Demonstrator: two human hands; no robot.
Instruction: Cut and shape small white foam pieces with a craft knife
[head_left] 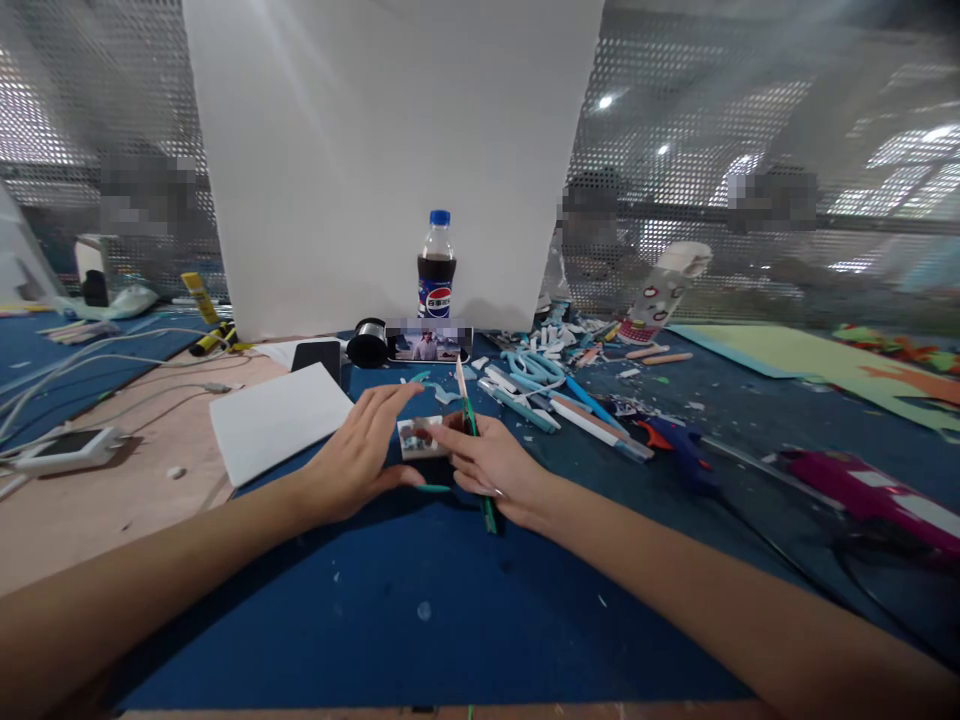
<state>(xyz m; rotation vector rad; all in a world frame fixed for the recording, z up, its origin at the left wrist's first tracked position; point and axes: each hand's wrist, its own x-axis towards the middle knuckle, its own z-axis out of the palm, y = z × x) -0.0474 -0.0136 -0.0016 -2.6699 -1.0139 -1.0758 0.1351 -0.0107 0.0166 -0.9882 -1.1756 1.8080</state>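
Observation:
My right hand (491, 460) is wrapped around a slim green knife (489, 515), its pale pointed blade sticking up and away from me. The forefinger of that hand reaches over a small white block (420, 438) with dark, greyish marks on its top face. My left hand (360, 450) is beside the block, thumb and fingers spread apart around its left side. Thin teal slivers show at the left fingertips and thumb tip; whether they are nails or scraps I cannot tell. The fingers of my right hand partly hide the knife's handle.
Behind stand a phone (429, 343) showing a picture, a cola bottle (437, 270) and a black spool (367, 343). White paper (281, 425) lies left. Rightward are foam scraps (536, 365), pens (585, 420), a blue glue gun (686, 455) and a magenta tool (862, 490) with cords.

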